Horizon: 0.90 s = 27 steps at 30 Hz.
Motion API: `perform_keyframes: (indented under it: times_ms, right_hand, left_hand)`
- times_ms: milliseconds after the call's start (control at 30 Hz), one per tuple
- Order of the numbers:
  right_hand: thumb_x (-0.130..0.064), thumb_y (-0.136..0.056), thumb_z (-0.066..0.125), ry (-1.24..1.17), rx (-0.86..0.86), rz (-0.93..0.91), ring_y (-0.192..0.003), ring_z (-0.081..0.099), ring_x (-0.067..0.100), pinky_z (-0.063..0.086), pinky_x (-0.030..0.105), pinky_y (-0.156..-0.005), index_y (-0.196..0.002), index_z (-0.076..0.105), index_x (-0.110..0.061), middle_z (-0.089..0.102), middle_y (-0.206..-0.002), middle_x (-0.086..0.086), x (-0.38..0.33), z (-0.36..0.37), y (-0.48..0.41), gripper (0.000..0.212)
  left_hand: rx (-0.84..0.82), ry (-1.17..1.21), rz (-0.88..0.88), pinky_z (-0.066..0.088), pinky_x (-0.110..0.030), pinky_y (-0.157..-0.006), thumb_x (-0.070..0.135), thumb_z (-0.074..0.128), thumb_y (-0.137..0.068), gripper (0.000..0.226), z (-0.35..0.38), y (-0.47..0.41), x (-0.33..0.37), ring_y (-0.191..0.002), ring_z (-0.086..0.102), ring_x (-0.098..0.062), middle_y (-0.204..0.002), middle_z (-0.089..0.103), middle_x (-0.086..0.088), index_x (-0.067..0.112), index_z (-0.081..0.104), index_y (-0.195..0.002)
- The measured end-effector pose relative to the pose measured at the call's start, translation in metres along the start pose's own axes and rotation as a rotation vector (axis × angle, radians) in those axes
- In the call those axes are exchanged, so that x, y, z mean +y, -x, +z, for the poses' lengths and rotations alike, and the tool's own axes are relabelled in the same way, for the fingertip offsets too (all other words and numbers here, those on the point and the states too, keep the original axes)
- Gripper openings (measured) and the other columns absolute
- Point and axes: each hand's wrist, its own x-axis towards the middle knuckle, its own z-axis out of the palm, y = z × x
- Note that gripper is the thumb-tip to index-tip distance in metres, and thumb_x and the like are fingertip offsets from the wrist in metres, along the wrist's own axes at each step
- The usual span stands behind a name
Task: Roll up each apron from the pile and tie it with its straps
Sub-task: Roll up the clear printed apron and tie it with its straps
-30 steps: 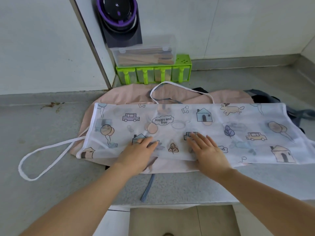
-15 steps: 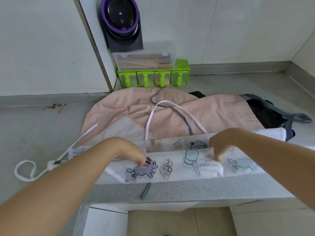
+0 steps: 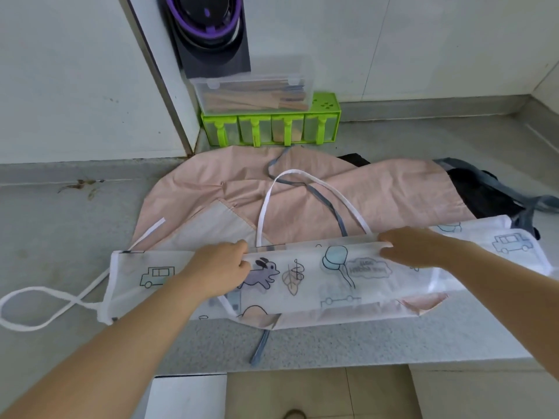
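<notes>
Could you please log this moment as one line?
printed apron: partly folded | left hand: grips its edge | right hand: grips its edge | pink apron: beneath

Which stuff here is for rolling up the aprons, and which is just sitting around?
For the job:
printed white apron, gripped by the left hand and right hand; its white strap; pink apron; dark apron.

Just lying about:
green spice rack; clear box of wooden utensils; purple-rimmed gadget on the wall.
</notes>
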Motion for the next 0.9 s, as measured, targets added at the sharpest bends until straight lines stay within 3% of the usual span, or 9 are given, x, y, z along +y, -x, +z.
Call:
perform_keyframes:
  times_ms: [67,133,233,333,467,567,733,833,900]
  right_hand:
    - [-0.042,-0.096,0.033,0.179,0.045,0.032,-0.111,0.046,0.020,0.030,0.042,-0.104,-0.129,0.049,-0.026,0.057,-0.119,0.003,-0.005,0.002,-0.006,0.040]
    - [-0.044,-0.094,0.035,0.236,0.101,0.039,-0.112,0.044,0.022,0.029,0.043,-0.105,-0.125,0.050,-0.022,0.057,-0.114,0.004,-0.007,0.008,-0.012,0.042]
    - [-0.044,-0.092,0.037,0.185,0.228,0.032,-0.100,0.046,0.019,0.034,0.038,-0.097,-0.120,0.053,-0.021,0.060,-0.103,0.002,-0.005,0.016,-0.015,0.039]
    - [-0.037,-0.093,0.034,0.138,0.384,-0.015,-0.096,0.045,0.020,0.038,0.037,-0.088,-0.107,0.055,-0.017,0.055,-0.105,0.002,0.002,0.029,-0.020,0.032]
    - [-0.038,-0.088,0.022,0.083,0.572,-0.108,-0.083,0.050,0.027,0.040,0.040,-0.073,-0.089,0.057,-0.011,0.055,-0.093,0.007,0.008,0.043,-0.029,0.045]
    - [-0.039,-0.088,0.020,0.067,0.606,-0.132,-0.081,0.053,0.029,0.038,0.041,-0.075,-0.088,0.058,-0.013,0.059,-0.087,0.005,0.010,0.040,-0.036,0.046]
    - [-0.041,-0.093,0.028,-0.018,0.652,-0.128,-0.082,0.050,0.026,0.035,0.039,-0.077,-0.089,0.055,-0.014,0.059,-0.089,0.003,0.012,0.051,-0.041,0.038]
    - [-0.042,-0.091,0.029,-0.087,0.741,-0.109,-0.081,0.046,0.026,0.033,0.039,-0.075,-0.090,0.055,-0.013,0.054,-0.089,0.005,0.013,0.064,-0.037,0.039]
    - [-0.039,-0.091,0.029,-0.093,0.732,-0.062,-0.087,0.045,0.027,0.032,0.039,-0.082,-0.097,0.057,-0.012,0.054,-0.096,0.007,0.011,0.064,-0.034,0.040]
  left_hand:
    - [0.054,-0.009,-0.005,0.029,-0.032,-0.059,0.022,0.037,-0.095,0.014,0.002,-0.004,0.001,-0.070,0.049,-0.021,-0.068,0.046,0.007,0.017,0.041,-0.108]
    - [0.113,0.001,0.015,0.029,-0.029,-0.055,0.023,0.038,-0.096,0.022,0.006,-0.007,0.000,-0.065,0.050,-0.020,-0.065,0.049,0.008,0.018,0.041,-0.117]
    - [0.247,-0.045,0.070,0.026,-0.023,-0.053,0.031,0.032,-0.100,0.018,0.011,-0.006,0.000,-0.059,0.051,-0.019,-0.057,0.047,0.008,0.020,0.046,-0.103]
    - [0.433,-0.104,0.090,0.043,-0.032,-0.062,0.030,0.025,-0.095,0.033,0.032,-0.004,-0.006,-0.053,0.054,-0.024,-0.058,0.051,0.005,0.018,0.050,-0.079]
    - [0.581,-0.113,-0.013,0.046,-0.039,-0.067,0.023,0.032,-0.090,0.028,0.055,-0.005,-0.009,-0.071,0.054,-0.026,-0.084,0.057,-0.002,0.014,0.057,-0.080]
    - [0.681,-0.075,-0.013,0.037,-0.036,-0.074,0.021,0.031,-0.092,0.027,0.060,-0.005,-0.011,-0.073,0.054,-0.024,-0.084,0.057,0.000,0.014,0.055,-0.083]
    - [0.690,-0.049,-0.052,0.032,-0.033,-0.076,0.022,0.032,-0.090,0.026,0.059,-0.001,-0.019,-0.074,0.058,-0.024,-0.085,0.062,0.001,0.016,0.057,-0.093]
    - [0.646,-0.103,-0.095,0.031,-0.033,-0.074,0.029,0.031,-0.092,0.030,0.058,0.002,-0.030,-0.072,0.056,-0.022,-0.082,0.061,0.002,0.018,0.058,-0.087]
    - [0.603,-0.143,-0.158,0.034,-0.035,-0.072,0.035,0.029,-0.093,0.036,0.056,0.003,-0.036,-0.070,0.055,-0.023,-0.079,0.061,0.001,0.017,0.058,-0.083]
